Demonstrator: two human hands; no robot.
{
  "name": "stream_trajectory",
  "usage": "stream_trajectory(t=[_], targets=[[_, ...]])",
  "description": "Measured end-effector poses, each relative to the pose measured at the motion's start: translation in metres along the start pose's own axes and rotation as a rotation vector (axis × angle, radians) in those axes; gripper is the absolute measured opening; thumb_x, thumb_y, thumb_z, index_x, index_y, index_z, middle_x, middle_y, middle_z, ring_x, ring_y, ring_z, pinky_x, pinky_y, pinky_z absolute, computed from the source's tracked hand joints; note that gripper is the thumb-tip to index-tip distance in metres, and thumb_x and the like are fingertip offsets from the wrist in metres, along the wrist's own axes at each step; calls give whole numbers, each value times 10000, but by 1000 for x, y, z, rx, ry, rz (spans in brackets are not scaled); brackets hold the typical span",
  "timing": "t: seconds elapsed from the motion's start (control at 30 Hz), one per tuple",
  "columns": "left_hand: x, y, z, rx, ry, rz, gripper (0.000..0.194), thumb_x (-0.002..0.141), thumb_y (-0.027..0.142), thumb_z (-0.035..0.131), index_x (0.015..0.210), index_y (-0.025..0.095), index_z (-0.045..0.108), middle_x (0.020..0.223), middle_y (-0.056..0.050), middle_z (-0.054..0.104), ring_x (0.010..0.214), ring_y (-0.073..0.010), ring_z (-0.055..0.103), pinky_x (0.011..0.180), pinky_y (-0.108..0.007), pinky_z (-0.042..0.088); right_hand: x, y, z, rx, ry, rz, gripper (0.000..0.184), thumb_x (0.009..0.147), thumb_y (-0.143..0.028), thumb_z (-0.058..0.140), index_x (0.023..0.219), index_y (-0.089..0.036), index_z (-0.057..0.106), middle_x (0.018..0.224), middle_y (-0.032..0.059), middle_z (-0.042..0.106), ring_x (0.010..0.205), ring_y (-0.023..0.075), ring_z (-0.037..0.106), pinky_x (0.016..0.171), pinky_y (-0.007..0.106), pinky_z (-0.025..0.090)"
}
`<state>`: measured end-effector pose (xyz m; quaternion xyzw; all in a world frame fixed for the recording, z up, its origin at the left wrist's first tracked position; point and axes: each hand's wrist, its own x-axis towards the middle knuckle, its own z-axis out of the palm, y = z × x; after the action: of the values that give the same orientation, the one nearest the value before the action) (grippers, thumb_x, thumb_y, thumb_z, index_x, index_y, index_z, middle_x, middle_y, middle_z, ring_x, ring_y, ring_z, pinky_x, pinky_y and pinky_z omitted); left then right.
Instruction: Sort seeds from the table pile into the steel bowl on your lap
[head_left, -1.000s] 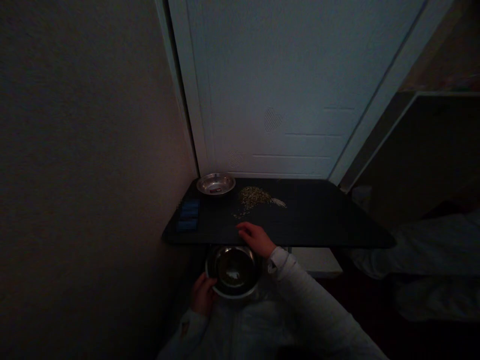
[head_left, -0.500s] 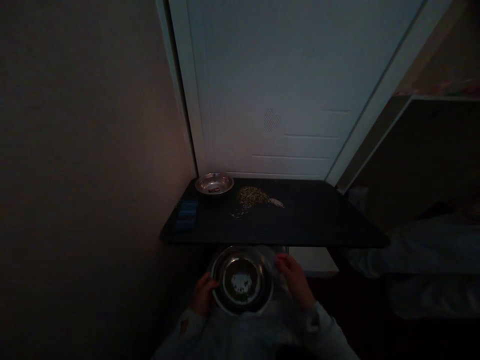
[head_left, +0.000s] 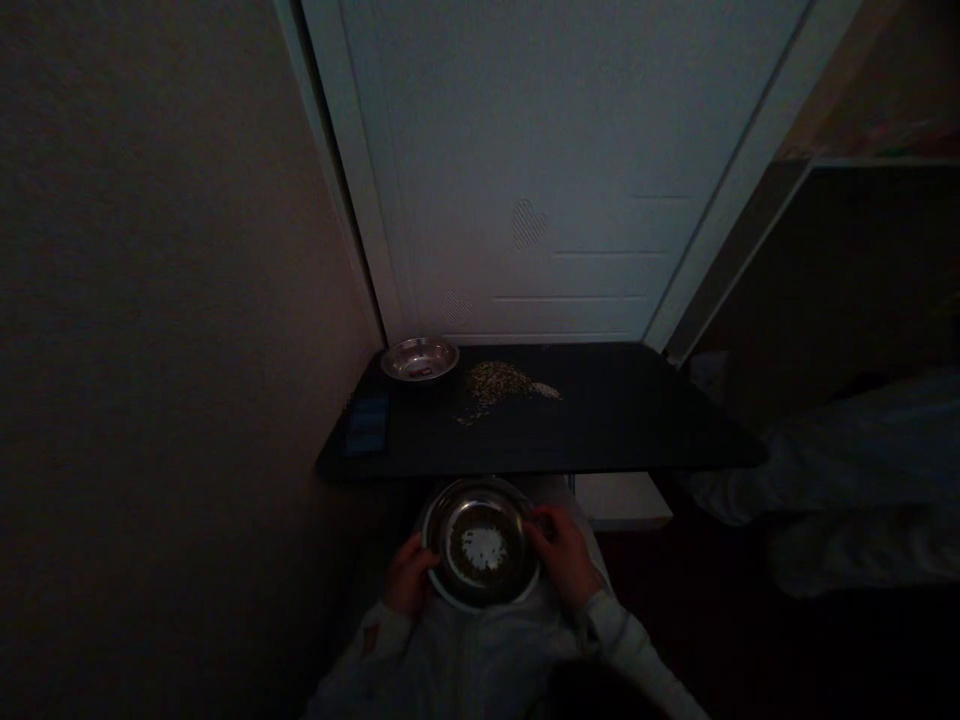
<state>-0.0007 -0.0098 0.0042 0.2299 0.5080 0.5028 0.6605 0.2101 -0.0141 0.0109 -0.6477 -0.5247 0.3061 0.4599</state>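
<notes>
A shiny metal bowl (head_left: 480,490) rests low in front of my body, below the table's near edge. Small dark bits, too dim to name, lie in a ring around its pale, shiny bottom. My left hand (head_left: 411,577) grips the left rim, thumb over the edge. On the opposite side, my right hand (head_left: 564,556) has its fingers closed on the right rim. Beyond the bowl, a pile of seeds or grains (head_left: 496,382) lies on the black table (head_left: 615,420), with a small paler heap (head_left: 547,390) at its right end.
A second metal bowl (head_left: 401,370) stands at the table's back left corner, a small reddish label inside. A phone with a lit screen (head_left: 367,425) lies near the left edge. Behind is a white door (head_left: 585,150). Another person's pale-clothed legs (head_left: 847,490) are at the right.
My right hand has moved left and down onto the bowl's right rim. My left hand stays on its side. The view has shifted slightly, and the bits inside the bowl lie differently.
</notes>
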Motion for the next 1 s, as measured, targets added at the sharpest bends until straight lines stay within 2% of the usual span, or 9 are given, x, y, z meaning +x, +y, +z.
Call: stream_trajectory(t=[0.13,0.27,0.4,0.63,0.73,0.8,0.87,0.93,1.0], targets=[[1,-1,-1,19,-16,17,254,419,119,548,663,160,607,509,27,588,517,-148,531,528,-272,377,0,6,3,108,-23,141,396,637,-418,499,936,-158,490,811,61,574,746,176,524,679,294,416],[4,-3,-4,49,-29,48,254,427,138,555,675,151,610,507,17,585,538,-161,537,545,-285,383,0,7,3,157,-113,181,319,657,-460,445,759,-169,525,742,51,585,718,173,531,687,289,411],[7,-1,-8,156,-79,93,241,460,167,550,692,150,613,517,16,589,542,-163,533,554,-287,384,-1,8,5,144,-47,191,313,649,-482,431,697,-181,502,668,24,563,679,158,515,661,273,407],[-6,19,-6,644,-95,245,125,570,284,551,623,182,603,625,-16,614,732,-206,547,673,-294,380,-3,10,9,218,-42,217,293,649,-480,425,649,-190,468,644,7,538,660,145,492,634,259,408],[-17,36,-3,974,76,319,211,628,394,501,544,205,544,503,-3,545,545,-182,510,563,-299,369,-4,7,8,232,-22,214,297,639,-488,437,624,-192,460,613,2,523,638,146,487,617,264,410],[-21,55,1,1091,186,462,210,648,408,479,607,213,546,532,-8,548,544,-182,504,558,-302,370,-5,5,8,243,-12,206,295,639,-487,440,629,-194,468,614,4,528,643,150,493,616,265,412],[-16,80,7,1152,312,761,218,654,367,485,757,195,573,733,-58,598,725,-213,521,677,-322,375,-5,4,7,232,5,207,290,639,-483,443,630,-195,477,612,5,532,645,152,495,617,265,411],[-1,108,14,1233,350,996,286,707,323,418,893,160,562,907,-102,587,889,-230,485,811,-344,328,-6,2,6,215,14,208,285,638,-479,446,621,-197,479,610,6,533,634,151,492,617,267,410],[24,135,20,1324,344,1087,322,735,290,368,952,139,552,992,-123,562,969,-233,452,877,-355,280,-6,1,5,220,14,198,281,645,-477,437,619,-200,475,616,7,533,627,148,487,617,267,409]])
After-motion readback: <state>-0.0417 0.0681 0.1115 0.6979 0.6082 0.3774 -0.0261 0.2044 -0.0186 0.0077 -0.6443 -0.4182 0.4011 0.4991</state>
